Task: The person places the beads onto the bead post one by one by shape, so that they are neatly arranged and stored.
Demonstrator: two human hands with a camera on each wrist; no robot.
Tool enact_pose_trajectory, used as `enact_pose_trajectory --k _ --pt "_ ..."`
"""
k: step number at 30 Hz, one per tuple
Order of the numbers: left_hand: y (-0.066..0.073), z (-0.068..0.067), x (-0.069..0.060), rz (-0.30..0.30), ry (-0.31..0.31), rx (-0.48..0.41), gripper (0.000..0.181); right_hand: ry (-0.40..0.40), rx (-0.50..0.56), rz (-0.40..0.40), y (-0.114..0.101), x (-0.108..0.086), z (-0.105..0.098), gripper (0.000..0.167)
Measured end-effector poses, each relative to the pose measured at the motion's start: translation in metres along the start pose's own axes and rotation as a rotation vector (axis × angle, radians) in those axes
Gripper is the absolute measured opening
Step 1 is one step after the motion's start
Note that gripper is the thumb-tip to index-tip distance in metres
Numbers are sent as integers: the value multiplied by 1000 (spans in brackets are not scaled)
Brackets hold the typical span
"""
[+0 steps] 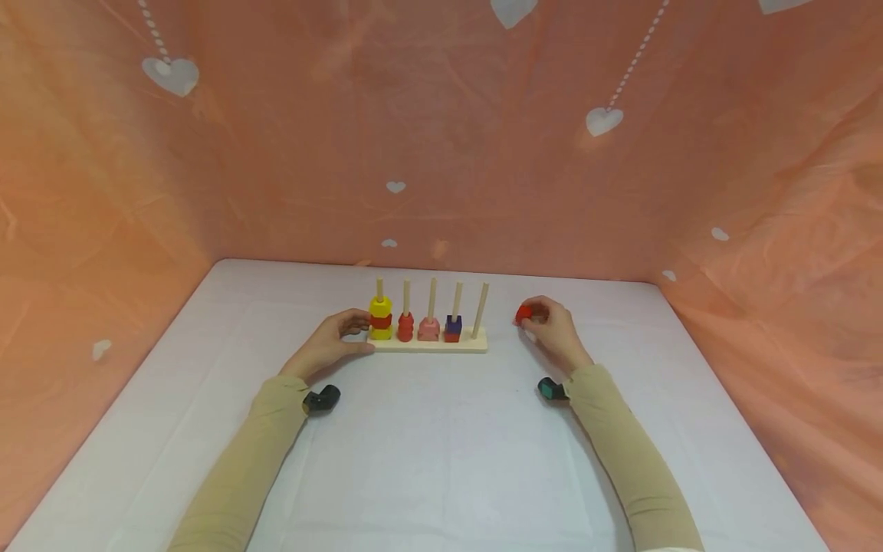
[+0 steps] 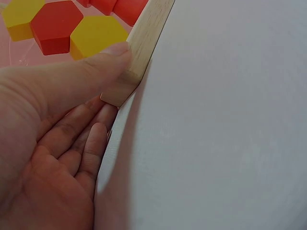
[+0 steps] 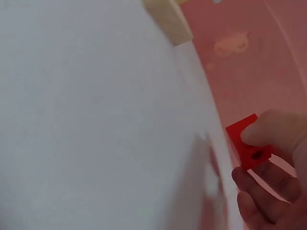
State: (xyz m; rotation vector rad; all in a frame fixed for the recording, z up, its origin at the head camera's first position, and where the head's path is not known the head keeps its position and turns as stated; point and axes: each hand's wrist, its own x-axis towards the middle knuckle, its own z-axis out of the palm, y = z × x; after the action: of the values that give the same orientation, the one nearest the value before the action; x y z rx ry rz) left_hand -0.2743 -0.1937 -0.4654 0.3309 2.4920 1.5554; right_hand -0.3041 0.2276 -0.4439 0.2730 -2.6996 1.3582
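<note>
A wooden peg board stands toward the back of the table. My left hand holds its left end; in the left wrist view the thumb lies along the end beside the yellow and red hexagonal blocks. The leftmost peg carries yellow, red and yellow blocks. Red rounded blocks, pink blocks and a purple block over a red one follow. The rightmost peg is bare. Right of the board, my right hand pinches a red block with a hole.
A white cloth covers the table. An orange-pink curtain with white hearts encloses the back and sides. Dark wrist cameras sit at both sleeve cuffs, close to the tabletop.
</note>
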Motion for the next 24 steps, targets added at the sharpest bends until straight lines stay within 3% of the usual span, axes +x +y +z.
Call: enact_pose_trajectory --k 2,6,9,16,24 --pt "0 0 0 -7 -3 -10 64 4 44 19 -4 -2 -2 30" --pt "1 0 0 -5 -4 -14 64 14 86 -16 -14 -3 -9 31" --pt "1 1 0 -2 -1 -8 64 10 93 -75 -23 -3 -15 33" --pt "0 0 -1 -6 0 -25 66 16 122 -187 -81 -18 -26 35" --pt "-2 1 0 -4 0 -39 65 79 149 -371 -109 -19 -27 33"
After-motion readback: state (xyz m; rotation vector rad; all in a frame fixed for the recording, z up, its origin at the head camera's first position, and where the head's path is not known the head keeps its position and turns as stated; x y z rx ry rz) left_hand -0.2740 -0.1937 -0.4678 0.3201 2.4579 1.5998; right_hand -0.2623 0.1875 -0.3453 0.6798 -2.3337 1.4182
